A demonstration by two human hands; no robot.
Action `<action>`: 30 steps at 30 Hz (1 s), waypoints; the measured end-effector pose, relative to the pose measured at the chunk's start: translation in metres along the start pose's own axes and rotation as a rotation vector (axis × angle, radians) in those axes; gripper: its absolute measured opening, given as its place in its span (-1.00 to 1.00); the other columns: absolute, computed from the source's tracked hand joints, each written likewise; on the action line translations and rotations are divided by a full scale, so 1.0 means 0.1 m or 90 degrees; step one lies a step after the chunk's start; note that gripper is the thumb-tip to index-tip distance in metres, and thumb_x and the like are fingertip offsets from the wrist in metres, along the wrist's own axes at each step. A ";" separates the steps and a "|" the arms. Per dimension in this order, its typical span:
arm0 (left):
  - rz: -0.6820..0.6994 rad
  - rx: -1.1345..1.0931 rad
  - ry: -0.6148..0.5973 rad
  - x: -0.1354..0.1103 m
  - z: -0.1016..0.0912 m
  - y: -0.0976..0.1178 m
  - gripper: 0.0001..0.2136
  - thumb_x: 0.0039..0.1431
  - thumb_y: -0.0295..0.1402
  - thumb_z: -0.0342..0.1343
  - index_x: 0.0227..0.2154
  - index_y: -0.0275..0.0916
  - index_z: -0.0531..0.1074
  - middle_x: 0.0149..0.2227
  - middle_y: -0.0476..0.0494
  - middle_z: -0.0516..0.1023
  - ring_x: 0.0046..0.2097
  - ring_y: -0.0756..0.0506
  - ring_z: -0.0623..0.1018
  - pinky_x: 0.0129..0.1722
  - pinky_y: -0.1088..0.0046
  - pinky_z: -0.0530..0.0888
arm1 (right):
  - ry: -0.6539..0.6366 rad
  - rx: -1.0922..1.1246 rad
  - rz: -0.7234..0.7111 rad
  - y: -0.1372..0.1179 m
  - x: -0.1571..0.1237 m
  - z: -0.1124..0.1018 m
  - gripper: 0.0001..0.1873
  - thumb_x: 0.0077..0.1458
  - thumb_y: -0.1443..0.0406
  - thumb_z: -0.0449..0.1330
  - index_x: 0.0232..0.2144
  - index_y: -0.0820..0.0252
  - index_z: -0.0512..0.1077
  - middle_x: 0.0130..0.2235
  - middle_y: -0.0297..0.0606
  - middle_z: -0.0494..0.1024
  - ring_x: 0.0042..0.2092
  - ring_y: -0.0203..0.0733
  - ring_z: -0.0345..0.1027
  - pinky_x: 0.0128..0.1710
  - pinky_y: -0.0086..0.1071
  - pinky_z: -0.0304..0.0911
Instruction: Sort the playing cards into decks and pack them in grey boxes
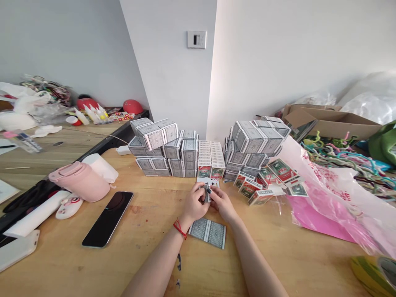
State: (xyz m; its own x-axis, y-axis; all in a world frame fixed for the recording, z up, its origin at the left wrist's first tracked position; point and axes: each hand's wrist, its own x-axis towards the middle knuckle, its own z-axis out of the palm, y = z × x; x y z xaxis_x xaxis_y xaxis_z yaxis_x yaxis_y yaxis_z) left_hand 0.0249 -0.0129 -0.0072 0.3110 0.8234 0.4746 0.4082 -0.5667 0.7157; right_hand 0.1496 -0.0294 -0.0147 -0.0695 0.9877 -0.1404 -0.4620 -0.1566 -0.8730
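My left hand [195, 202], with a red cord bracelet at the wrist, is closed on a small deck of playing cards [207, 197]. The fingers of my right hand [223, 203] close on the same deck from the other side. Just beyond my fingertips lie face-up playing cards [213, 181] showing black clubs. Nearer me, between my wrists, grey-backed cards [208, 232] lie face down in two parts side by side. My fingers hide most of the held deck.
Tall stacks of grey-backed card blocks [154, 136] stand behind on the left, more card blocks [247, 140] on the right. Between them are rows of card boxes [210, 154]. Loose card boxes [252, 187] lie at right by pink plastic [321, 214]. A phone [108, 218] and pink cup [82, 181] sit left.
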 end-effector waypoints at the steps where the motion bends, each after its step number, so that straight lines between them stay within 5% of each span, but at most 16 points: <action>1: 0.004 -0.006 -0.001 0.00 0.00 0.00 -0.81 -0.21 -0.60 -0.04 -0.66 -0.22 0.08 -0.21 -0.16 0.36 -0.16 -0.11 0.41 -0.30 0.39 0.38 | -0.014 0.008 0.004 0.00 0.00 0.01 -0.63 -0.17 0.15 0.26 -0.27 0.17 0.38 -0.35 -0.29 0.50 -0.34 -0.22 0.38 -0.39 -0.41 0.27; 14: 0.027 -0.051 -0.045 0.01 0.00 0.04 -0.85 -0.06 -0.57 -0.04 -0.61 -0.22 0.15 -0.01 -0.18 0.31 0.01 -0.12 0.34 -0.06 0.28 0.35 | -0.007 0.064 -0.031 0.00 -0.01 0.04 -0.67 -0.16 0.21 0.27 -0.27 0.18 0.39 -0.38 -0.32 0.48 -0.37 -0.25 0.35 -0.33 -0.39 0.28; 30: 0.025 -0.156 -0.055 0.01 -0.09 0.10 -0.88 -0.12 -0.59 0.00 -0.54 -0.25 0.23 0.04 -0.21 0.22 0.06 -0.17 0.27 0.01 0.21 0.26 | 0.093 -0.103 -0.159 0.03 0.04 0.00 -0.58 -0.13 0.20 0.24 -0.17 0.21 0.34 -0.19 -0.19 0.49 -0.18 -0.15 0.35 -0.17 -0.31 0.24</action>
State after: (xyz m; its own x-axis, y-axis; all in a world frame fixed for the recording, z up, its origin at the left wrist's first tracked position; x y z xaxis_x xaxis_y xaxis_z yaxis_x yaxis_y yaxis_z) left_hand 0.0216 -0.0181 0.0053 0.3989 0.7891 0.4671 0.1773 -0.5662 0.8050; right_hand 0.1480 -0.0255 -0.0178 0.1610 0.9864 0.0326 -0.3020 0.0807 -0.9499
